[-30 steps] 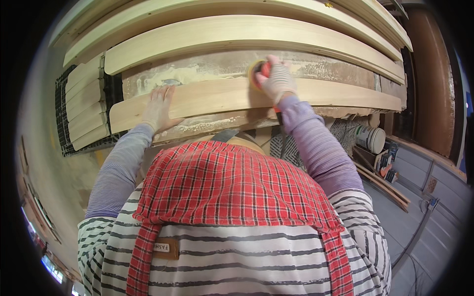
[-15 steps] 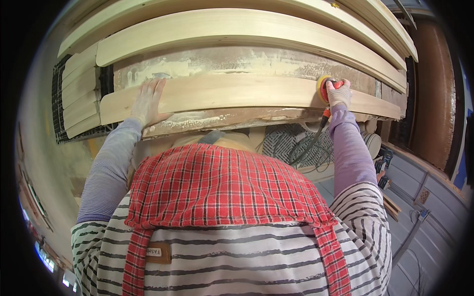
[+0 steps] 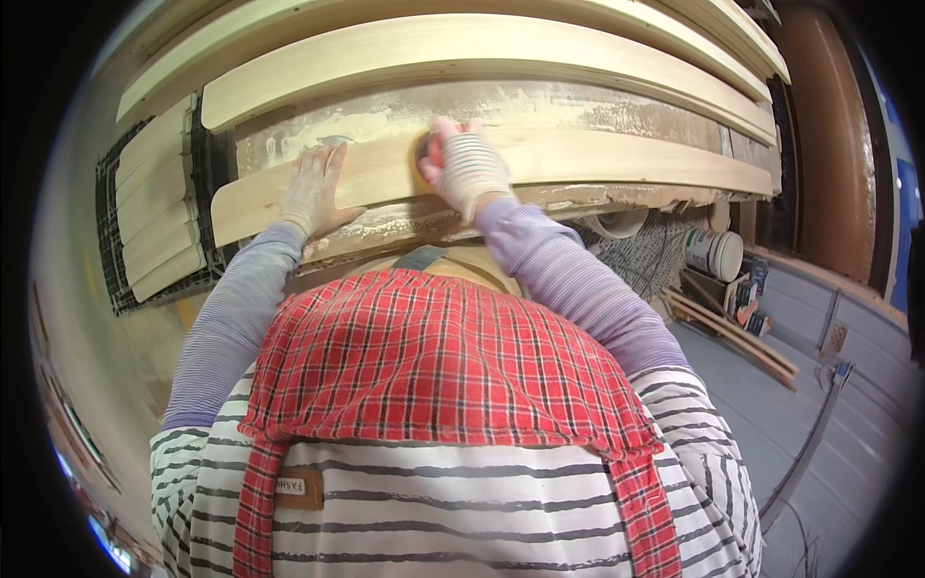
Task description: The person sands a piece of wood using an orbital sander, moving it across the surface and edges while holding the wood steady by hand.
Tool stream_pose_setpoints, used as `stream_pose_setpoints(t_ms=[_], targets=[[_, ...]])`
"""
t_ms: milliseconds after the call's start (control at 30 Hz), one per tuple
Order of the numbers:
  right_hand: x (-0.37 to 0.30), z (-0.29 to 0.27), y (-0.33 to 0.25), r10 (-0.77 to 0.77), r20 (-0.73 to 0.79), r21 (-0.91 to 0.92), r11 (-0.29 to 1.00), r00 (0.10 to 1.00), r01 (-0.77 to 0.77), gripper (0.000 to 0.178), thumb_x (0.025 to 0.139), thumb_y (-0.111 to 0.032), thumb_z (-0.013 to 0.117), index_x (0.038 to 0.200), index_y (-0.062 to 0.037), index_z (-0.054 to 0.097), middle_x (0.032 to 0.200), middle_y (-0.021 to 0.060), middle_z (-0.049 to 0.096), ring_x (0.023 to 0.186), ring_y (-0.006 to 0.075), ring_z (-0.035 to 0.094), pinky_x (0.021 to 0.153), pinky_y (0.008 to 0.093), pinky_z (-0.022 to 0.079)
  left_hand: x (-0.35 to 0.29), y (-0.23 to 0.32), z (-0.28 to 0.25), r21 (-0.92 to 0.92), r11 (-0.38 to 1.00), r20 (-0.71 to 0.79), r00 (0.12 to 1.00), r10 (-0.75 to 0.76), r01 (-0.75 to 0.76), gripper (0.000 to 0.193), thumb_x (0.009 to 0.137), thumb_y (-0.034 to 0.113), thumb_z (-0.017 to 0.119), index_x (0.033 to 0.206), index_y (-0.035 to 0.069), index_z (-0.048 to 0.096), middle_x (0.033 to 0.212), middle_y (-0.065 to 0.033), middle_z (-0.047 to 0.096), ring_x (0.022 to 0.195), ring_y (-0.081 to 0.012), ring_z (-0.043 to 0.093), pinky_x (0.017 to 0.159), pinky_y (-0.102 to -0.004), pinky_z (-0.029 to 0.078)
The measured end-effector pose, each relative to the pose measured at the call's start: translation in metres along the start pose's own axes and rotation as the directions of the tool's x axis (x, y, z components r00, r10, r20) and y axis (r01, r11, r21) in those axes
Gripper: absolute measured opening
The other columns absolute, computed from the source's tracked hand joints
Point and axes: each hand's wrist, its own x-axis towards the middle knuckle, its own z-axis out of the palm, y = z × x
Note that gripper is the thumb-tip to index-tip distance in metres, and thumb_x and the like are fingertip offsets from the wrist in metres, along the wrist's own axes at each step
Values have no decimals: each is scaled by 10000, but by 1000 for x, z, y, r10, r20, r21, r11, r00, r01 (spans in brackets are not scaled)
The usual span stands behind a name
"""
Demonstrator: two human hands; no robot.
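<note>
A long pale wooden plank (image 3: pixel 617 159) lies across a dusty workbench (image 3: pixel 578 108) in front of me. My left hand (image 3: pixel 313 188), in a dusty glove, presses flat on the plank's left part. My right hand (image 3: pixel 467 169), in a white glove, is closed around a small red and orange sanding tool (image 3: pixel 426 154) that rests on the plank near its middle. Most of the tool is hidden under the glove. A red checked apron and striped shirt fill the lower part of the view.
More pale planks (image 3: pixel 462 48) lie stacked beyond the bench. Short wooden slats (image 3: pixel 159 212) sit on a black mesh rack at the left. A white tub (image 3: pixel 715 252), wooden strips (image 3: pixel 732 332) and small items are on the grey floor at the right.
My right hand has slid the sanding tool leftward along the plank, from its right end back to the middle. My left hand has stayed pressed on the plank's left part.
</note>
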Motion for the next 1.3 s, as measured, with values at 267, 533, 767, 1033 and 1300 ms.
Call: stream_pose_setpoints(t_ms=[267, 533, 767, 1033, 1300], targets=[[-23, -10, 33, 3, 27, 18, 1000, 1000, -3, 383, 802, -219, 736, 1122, -144, 540, 1105, 214, 526, 989, 375, 602, 854, 417, 515, -3, -1, 6, -41, 999, -52, 999, -3, 1, 1076, 692, 507, 777, 1497, 22, 254, 1451, -196, 353, 1341, -375, 328, 1167, -469, 229], [-10, -61, 233, 244, -326, 30, 968, 913, -248, 626, 804, -360, 748, 1338, -162, 489, 1278, 269, 515, 1129, 421, 577, 973, 442, 477, -2, 6, 12, -43, 997, -85, 994, -66, 62, 1098, 666, 453, 815, 1494, 15, 242, 1487, -205, 304, 1390, -392, 271, 1183, -469, 207], [17, -111, 353, 462, -510, 6, 845, 725, -535, 718, 729, -468, 780, 1283, -75, 547, 1188, 252, 631, 1105, 390, 611, 959, 428, 478, -1, 22, 4, 49, 977, 90, 973, -213, 209, 1135, 706, 559, 760, 1529, 31, 183, 1601, -192, 137, 1491, -331, 110, 1211, -454, 128], [27, -100, 358, 456, -524, -23, 836, 719, -548, 665, 742, -473, 767, 1220, -58, 564, 1115, 207, 663, 1061, 361, 633, 937, 426, 483, -72, -94, 75, -160, 582, -57, 581, -812, 797, 822, 935, 595, 443, 1536, 81, 219, 1578, -256, 179, 1468, -406, 144, 1167, -553, 84], [43, -47, 200, 416, -450, 23, 890, 790, -455, 617, 740, -434, 758, 1206, -80, 562, 1101, 224, 670, 1061, 370, 639, 924, 423, 497, -114, -165, 81, -899, 6, 263, 551, -792, 438, 508, 1016, 438, 433, 1304, 38, 556, 1179, -94, 648, 1089, -161, 602, 822, -328, 525]])
